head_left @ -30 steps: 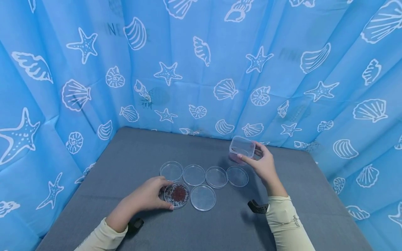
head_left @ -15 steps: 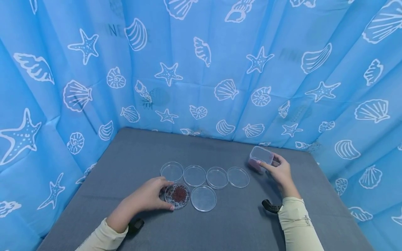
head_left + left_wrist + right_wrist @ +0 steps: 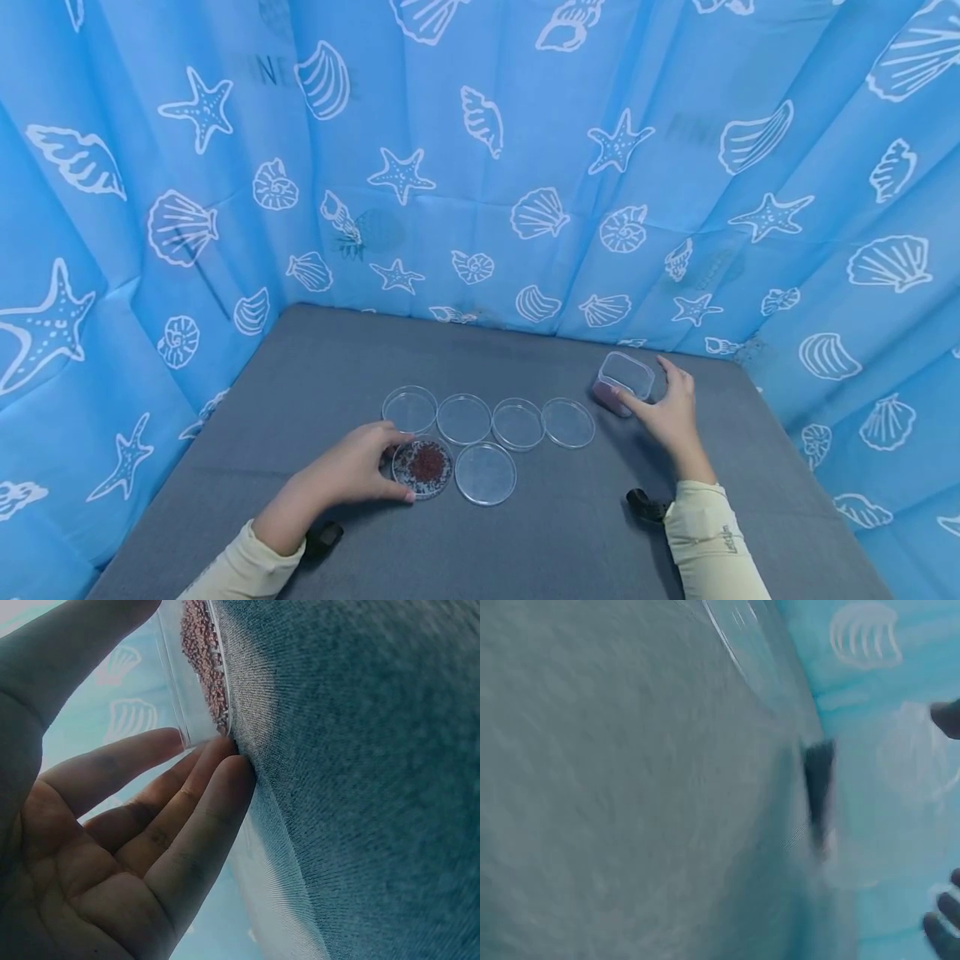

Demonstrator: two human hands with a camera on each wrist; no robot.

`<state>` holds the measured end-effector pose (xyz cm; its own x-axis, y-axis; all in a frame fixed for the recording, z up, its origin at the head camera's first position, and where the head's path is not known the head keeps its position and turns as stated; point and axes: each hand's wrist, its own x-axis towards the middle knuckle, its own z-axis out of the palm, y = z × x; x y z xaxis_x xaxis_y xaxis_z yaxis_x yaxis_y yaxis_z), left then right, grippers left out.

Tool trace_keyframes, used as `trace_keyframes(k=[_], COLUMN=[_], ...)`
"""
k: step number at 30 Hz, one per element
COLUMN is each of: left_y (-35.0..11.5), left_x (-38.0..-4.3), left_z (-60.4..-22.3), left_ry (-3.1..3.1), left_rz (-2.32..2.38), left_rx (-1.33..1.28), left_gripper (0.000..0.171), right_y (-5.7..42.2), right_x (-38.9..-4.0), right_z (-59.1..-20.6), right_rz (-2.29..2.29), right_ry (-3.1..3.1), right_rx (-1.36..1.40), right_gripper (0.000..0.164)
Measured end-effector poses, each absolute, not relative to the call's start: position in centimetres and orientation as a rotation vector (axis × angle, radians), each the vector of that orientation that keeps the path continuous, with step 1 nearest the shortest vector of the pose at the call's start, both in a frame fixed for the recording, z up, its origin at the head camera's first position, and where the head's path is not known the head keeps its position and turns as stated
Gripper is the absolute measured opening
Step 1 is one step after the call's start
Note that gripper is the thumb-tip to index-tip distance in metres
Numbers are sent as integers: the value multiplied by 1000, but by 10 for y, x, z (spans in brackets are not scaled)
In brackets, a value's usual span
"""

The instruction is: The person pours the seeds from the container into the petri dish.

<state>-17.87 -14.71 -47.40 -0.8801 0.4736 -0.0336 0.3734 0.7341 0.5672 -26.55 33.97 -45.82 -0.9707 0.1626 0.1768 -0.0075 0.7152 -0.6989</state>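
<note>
A clear petri dish [image 3: 432,495] holding a mound of dark red grains [image 3: 428,463] lies on the grey table. My left hand [image 3: 347,468] holds this dish at its left side, thumb at the near edge and fingers at the far edge. In the left wrist view, fingertips [image 3: 238,771] press at the dish's wall, low by the cloth. Farther right, a clear plastic box [image 3: 632,377] with reddish contents at its bottom stands on the table. My right hand [image 3: 671,414] is spread around it, fingers off its side, thumb overlapping its near wall. The right wrist view is blurred.
Several clear petri dishes [image 3: 463,419] stand in a row behind the filled one. Another dish [image 3: 486,473] sits just right of it. A blue shell-patterned curtain [image 3: 480,167] encloses the table's back and sides. Dark straps [image 3: 647,506] hang at the wrists.
My right hand has carried the box from above the rightmost dish rightward to the table, and its fingers have spread away from it. My left hand stays at the filled dish.
</note>
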Motion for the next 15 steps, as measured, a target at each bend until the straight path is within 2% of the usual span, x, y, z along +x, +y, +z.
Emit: trace_keyframes(k=[6, 10, 13, 15], left_y=[-144, -143, -144, -146], left_x=[-179, -180, -179, -178], left_z=[-476, -475, -474, -474], left_ry=[2740, 2733, 2735, 2746], left_rz=[847, 864, 873, 870], left_rx=[674, 663, 651, 648], left_gripper=[87, 87, 87, 87], right_y=[306, 275, 249, 233], right_x=[-234, -214, -204, -200], right_z=[-441, -444, -450, -456], right_rz=[973, 991, 1092, 1099], right_ry=[-2549, -2627, -2718, -2794], right_rx=[194, 481, 671, 754], right_gripper=[66, 47, 40, 43])
